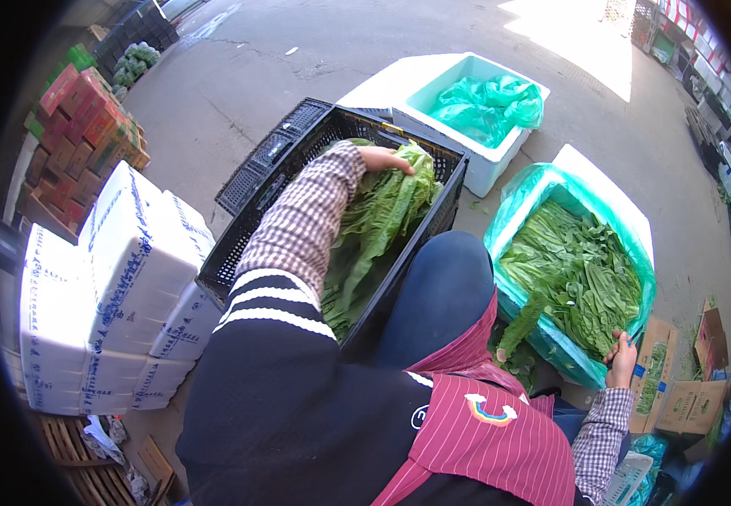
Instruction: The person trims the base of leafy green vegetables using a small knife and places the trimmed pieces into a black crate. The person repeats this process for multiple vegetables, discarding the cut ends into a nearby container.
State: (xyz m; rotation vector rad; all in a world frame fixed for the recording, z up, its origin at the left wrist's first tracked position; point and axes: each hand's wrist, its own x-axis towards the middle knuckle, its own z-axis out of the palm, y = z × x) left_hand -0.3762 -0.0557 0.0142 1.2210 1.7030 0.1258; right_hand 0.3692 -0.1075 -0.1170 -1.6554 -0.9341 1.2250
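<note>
My left hand (385, 159) reaches into a black plastic crate (417, 250) and grips a bunch of long green leaf lettuce (397, 202). More leaves lie deeper in that crate, partly hidden by my sleeve. At the near right rim of a white foam box lined with a green plastic bag (568, 345), my right hand (622, 362) has its fingers curled around a thin dark object, too small to name. Flat-laid leafy greens (574, 272) fill the lined box. My bent knee (444, 284) stands between crate and box.
Another white foam box (498, 148) holds a crumpled green bag (485, 104). Stacked white foam boxes (125, 265) stand at left, with cardboard cartons (77, 133) behind. Loose leaves (520, 335) lie beside my leg. Opened cardboard boxes (688, 405) sit at lower right.
</note>
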